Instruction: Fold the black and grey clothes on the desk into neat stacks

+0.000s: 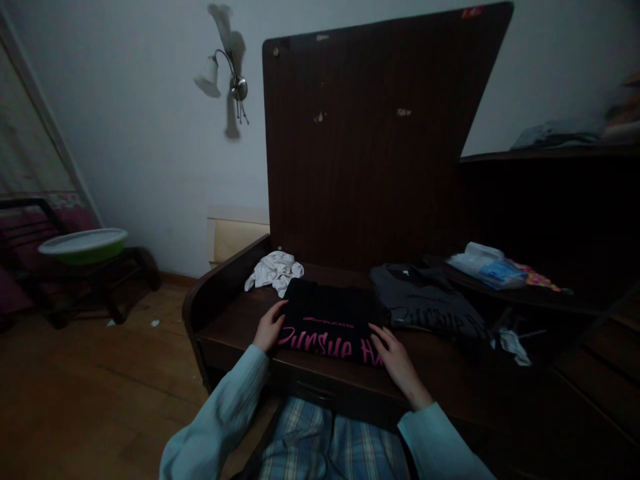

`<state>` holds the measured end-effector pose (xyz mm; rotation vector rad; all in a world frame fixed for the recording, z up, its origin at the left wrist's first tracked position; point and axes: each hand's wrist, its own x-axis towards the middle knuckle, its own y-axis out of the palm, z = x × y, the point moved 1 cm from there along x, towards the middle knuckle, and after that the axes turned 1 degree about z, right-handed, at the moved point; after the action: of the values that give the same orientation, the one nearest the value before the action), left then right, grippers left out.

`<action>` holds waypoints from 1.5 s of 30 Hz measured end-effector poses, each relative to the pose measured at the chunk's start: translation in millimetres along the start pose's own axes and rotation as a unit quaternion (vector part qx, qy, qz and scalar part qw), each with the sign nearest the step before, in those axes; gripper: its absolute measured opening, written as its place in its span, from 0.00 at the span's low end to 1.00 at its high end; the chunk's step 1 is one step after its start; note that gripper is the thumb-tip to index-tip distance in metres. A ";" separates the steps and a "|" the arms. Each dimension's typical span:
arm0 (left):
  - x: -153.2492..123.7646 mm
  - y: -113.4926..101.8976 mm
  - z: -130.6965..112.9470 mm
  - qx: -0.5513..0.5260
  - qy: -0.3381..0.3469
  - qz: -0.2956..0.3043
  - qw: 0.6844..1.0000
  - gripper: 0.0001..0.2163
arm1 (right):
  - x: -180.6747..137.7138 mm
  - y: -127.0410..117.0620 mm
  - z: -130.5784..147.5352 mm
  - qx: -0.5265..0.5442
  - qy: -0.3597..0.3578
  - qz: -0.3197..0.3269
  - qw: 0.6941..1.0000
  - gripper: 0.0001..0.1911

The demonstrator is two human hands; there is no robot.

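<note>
A folded black T-shirt with pink lettering (330, 317) lies on the dark wooden desk (225, 330) in front of me. My left hand (269, 329) rests against the shirt's left edge, fingers stretched along it. On the shirt's right front corner lies my right hand (395, 357), fingers laid flat on the cloth. Both of my arms wear light blue sleeves. Neither hand grips anything.
A folded grey shirt (425, 300) lies to the right of the black one, a crumpled white cloth (274, 270) behind left. The raised desk lid (370, 133) stands behind. Plastic packets (487, 265) sit at the right. A green-rimmed basin (83, 245) stands on a stand at left.
</note>
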<state>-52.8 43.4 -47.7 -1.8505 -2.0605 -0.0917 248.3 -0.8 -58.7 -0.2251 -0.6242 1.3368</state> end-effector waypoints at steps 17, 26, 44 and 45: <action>23.6 -23.0 -1.4 -0.232 -0.246 0.081 0.938 0.15 | -0.6 -2.4 1.5 0.010 0.000 0.004 1.000 0.24; 24.3 -19.7 -0.2 -0.182 -0.246 0.032 0.951 0.17 | -0.5 -2.7 0.8 0.002 0.003 0.006 1.000 0.24; 9.0 -15.6 -2.5 0.060 -0.089 -0.124 0.986 0.08 | -4.8 -4.0 -1.5 0.031 0.048 -0.086 0.995 0.29; 8.7 -16.2 -4.4 0.081 -0.091 -0.115 0.986 0.08 | -5.3 -4.5 -2.2 0.037 0.070 -0.097 0.992 0.30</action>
<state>-68.1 48.2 -37.8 -1.5707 -2.3237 0.1863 252.7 -6.4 -59.9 -0.1905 -0.4645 1.1445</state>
